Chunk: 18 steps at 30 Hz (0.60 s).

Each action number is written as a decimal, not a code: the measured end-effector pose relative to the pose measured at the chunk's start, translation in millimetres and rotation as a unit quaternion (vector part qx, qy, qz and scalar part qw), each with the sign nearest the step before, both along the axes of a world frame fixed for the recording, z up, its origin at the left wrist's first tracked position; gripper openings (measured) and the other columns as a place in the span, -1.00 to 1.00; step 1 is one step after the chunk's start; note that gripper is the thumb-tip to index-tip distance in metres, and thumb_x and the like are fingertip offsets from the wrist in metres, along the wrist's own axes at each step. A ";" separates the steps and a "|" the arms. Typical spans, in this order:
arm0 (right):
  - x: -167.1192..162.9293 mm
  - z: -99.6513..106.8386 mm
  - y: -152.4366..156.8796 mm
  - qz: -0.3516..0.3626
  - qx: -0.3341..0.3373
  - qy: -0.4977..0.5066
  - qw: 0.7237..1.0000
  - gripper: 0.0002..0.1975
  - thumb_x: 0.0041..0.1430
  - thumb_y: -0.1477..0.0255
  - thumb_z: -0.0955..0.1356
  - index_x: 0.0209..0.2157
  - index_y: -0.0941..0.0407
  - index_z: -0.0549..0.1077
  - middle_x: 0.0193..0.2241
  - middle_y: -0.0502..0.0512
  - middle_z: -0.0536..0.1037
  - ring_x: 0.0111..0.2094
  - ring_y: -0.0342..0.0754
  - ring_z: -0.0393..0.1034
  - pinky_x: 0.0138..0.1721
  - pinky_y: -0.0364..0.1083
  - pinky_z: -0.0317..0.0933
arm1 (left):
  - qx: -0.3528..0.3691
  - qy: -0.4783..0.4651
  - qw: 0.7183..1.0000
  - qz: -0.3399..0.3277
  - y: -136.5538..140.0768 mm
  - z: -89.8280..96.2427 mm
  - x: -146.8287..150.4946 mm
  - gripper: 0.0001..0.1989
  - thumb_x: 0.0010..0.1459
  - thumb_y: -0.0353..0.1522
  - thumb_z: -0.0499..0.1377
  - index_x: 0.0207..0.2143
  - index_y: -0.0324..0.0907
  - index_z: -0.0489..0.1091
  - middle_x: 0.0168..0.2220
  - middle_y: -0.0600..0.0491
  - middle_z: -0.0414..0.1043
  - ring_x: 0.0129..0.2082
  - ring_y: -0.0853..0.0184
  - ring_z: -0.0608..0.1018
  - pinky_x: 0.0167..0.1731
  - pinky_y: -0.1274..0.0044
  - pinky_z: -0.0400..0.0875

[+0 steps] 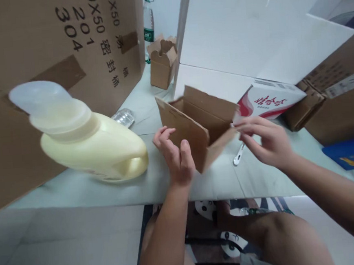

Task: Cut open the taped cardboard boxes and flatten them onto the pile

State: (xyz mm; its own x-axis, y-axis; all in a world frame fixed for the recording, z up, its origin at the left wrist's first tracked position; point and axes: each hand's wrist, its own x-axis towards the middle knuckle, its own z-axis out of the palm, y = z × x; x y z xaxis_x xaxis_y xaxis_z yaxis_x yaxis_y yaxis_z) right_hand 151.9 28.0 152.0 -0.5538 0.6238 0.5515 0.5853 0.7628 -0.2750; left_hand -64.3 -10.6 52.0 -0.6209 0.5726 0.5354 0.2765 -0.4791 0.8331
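A brown cardboard box (195, 131) stands on the table in front of me, its top flaps raised and its inside showing as a dark hollow. Against the box's near left side rests my left hand (177, 157), with thumb and fingers apart and slightly bent. My right hand (266, 139) pinches the right corner of a flap between thumb and fingers, a little blurred. A small white flat tool (238, 155) lies on the table below that hand. To the left is a pale yellow jug (104, 146) with a translucent cap.
A large printed carton (105, 81) walls off the left. Behind stand a small open cardboard box (160, 66), a plastic bottle (148, 22) and white panels (232, 26). A red-and-white carton (269, 98), more brown boxes (340, 103) and a blue packet (350, 153) line the right.
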 end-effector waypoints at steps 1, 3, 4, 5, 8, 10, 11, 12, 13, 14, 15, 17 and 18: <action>19.0 -0.7 -16.4 -0.008 0.006 0.021 1.000 -0.85 0.24 0.42 0.34 -0.32 -0.09 0.56 -0.24 0.18 0.65 -0.27 0.08 0.60 -0.32 0.09 0.48 | -0.010 -0.019 0.999 -0.026 3.1 -2.1 2.4 -0.68 0.25 -0.31 0.07 0.05 -0.12 0.25 0.16 -0.14 0.23 0.26 0.13 0.31 0.30 0.22 0.16; 51.4 -8.4 -44.2 -0.026 -0.002 0.063 0.998 -0.81 0.27 0.46 0.33 -0.30 -0.12 0.54 -0.40 0.13 0.62 -0.24 0.12 0.63 -0.35 0.10 0.49 | -0.018 -0.068 0.993 -0.096 10.8 -6.4 6.1 -0.56 0.25 -0.24 0.07 0.16 -0.10 0.19 0.29 -0.17 0.19 0.37 0.13 0.24 0.37 0.20 0.06; 63.8 -15.3 -54.9 -0.035 -0.011 0.077 0.996 -0.78 0.28 0.47 0.32 -0.25 -0.14 0.55 -0.45 0.10 0.60 -0.20 0.14 0.64 -0.35 0.11 0.50 | -0.021 -0.090 0.986 -0.139 14.6 -7.9 7.5 -0.53 0.26 -0.20 0.07 0.19 -0.09 0.17 0.32 -0.16 0.21 0.39 0.13 0.24 0.38 0.20 0.05; 73.1 -23.9 -63.2 -0.042 -0.020 0.086 0.995 -0.75 0.29 0.48 0.31 -0.18 -0.15 0.56 -0.47 0.10 0.60 -0.16 0.15 0.64 -0.36 0.11 0.51 | -0.025 -0.107 0.976 -0.186 18.0 -8.6 8.8 -0.51 0.26 -0.16 0.07 0.21 -0.07 0.18 0.32 -0.16 0.26 0.39 0.12 0.27 0.38 0.19 0.07; 83.3 -54.4 -73.6 -0.056 -0.031 0.099 0.993 -0.65 0.27 0.49 0.34 0.01 -0.15 0.55 -0.22 0.16 0.66 -0.22 0.13 0.63 -0.45 0.07 0.47 | -0.047 -0.114 0.946 -0.299 23.7 -5.8 14.0 -0.53 0.26 -0.06 0.08 0.13 -0.09 0.31 0.12 -0.13 0.52 0.21 0.10 0.50 0.26 0.20 0.29; 79.2 -73.7 -70.7 -0.083 -0.013 0.122 0.989 -0.62 0.24 0.47 0.37 0.05 -0.15 0.53 -0.01 0.20 0.60 -0.32 0.05 0.58 -0.50 0.04 0.42 | -0.053 -0.088 0.944 -0.312 24.3 -2.0 18.8 -0.61 0.26 -0.07 0.11 -0.03 -0.11 0.44 -0.09 -0.08 0.62 0.07 0.11 0.59 0.19 0.23 0.38; 75.8 -82.2 -67.4 -0.107 0.003 0.137 0.985 -0.62 0.24 0.46 0.38 0.05 -0.16 0.52 0.05 0.21 0.55 -0.32 0.03 0.56 -0.48 0.05 0.42 | -0.051 -0.074 0.948 -0.306 24.1 -0.7 21.4 -0.66 0.26 -0.09 0.12 -0.11 -0.12 0.47 -0.17 -0.05 0.63 0.04 0.13 0.60 0.18 0.25 0.39; 72.4 -89.7 -63.6 -0.139 0.021 0.157 0.977 -0.63 0.23 0.43 0.40 0.05 -0.16 0.51 0.08 0.21 0.50 -0.26 0.05 0.55 -0.42 0.07 0.45 | -0.047 -0.063 0.952 -0.294 24.0 -0.1 23.8 -0.70 0.26 -0.12 0.13 -0.17 -0.12 0.49 -0.23 -0.02 0.62 0.03 0.14 0.59 0.19 0.28 0.38; 69.5 -96.3 -59.6 -0.176 0.039 0.182 0.967 -0.60 0.21 0.40 0.42 0.08 -0.17 0.48 0.11 0.22 0.45 -0.18 0.08 0.53 -0.32 0.11 0.47 | -0.043 -0.057 0.957 -0.282 24.0 -0.3 26.1 -0.73 0.27 -0.14 0.13 -0.20 -0.11 0.49 -0.27 0.00 0.62 0.05 0.16 0.58 0.20 0.30 0.37; 67.4 -102.1 -55.9 -0.211 0.049 0.209 0.954 -0.54 0.20 0.35 0.43 0.14 -0.17 0.42 0.16 0.24 0.39 -0.07 0.13 0.50 -0.21 0.15 0.48 | -0.042 -0.054 0.960 -0.271 24.3 -1.2 28.0 -0.75 0.28 -0.16 0.13 -0.22 -0.11 0.49 -0.29 0.01 0.61 0.06 0.18 0.57 0.20 0.31 0.36; 66.4 -107.1 -52.5 -0.240 0.045 0.234 0.941 -0.43 0.19 0.29 0.44 0.22 -0.18 0.32 0.22 0.26 0.32 0.03 0.16 0.46 -0.11 0.20 0.47 | -0.042 -0.051 0.963 -0.261 24.9 -2.5 29.7 -0.76 0.28 -0.17 0.13 -0.23 -0.11 0.49 -0.32 0.02 0.60 0.06 0.19 0.57 0.21 0.31 0.35; 67.4 -115.1 -48.1 -0.252 -0.018 0.275 0.928 -0.24 0.21 0.18 0.42 0.36 -0.15 0.07 0.30 0.30 0.25 0.17 0.19 0.38 0.05 0.25 0.42 | -0.049 -0.042 0.970 -0.234 27.1 -5.5 32.7 -0.76 0.28 -0.17 0.12 -0.23 -0.11 0.47 -0.35 0.04 0.57 0.05 0.19 0.58 0.21 0.30 0.36; 68.9 -118.2 -47.1 -0.230 -0.066 0.288 0.927 -0.22 0.23 0.15 0.40 0.38 -0.12 0.02 0.29 0.31 0.28 0.20 0.19 0.37 0.10 0.26 0.41 | -0.051 -0.035 0.974 -0.219 28.7 -6.6 34.3 -0.76 0.27 -0.16 0.13 -0.24 -0.12 0.46 -0.36 0.04 0.56 0.05 0.18 0.59 0.21 0.29 0.36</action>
State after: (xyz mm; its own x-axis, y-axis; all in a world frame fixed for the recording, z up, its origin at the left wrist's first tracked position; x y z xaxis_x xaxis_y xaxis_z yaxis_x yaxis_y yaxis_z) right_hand 220.9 -19.1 33.8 0.1494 0.8046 0.5747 0.5671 0.4064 -0.7164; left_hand -30.0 18.1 45.4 -0.3378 0.8383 0.4279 0.0059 -0.4527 0.8916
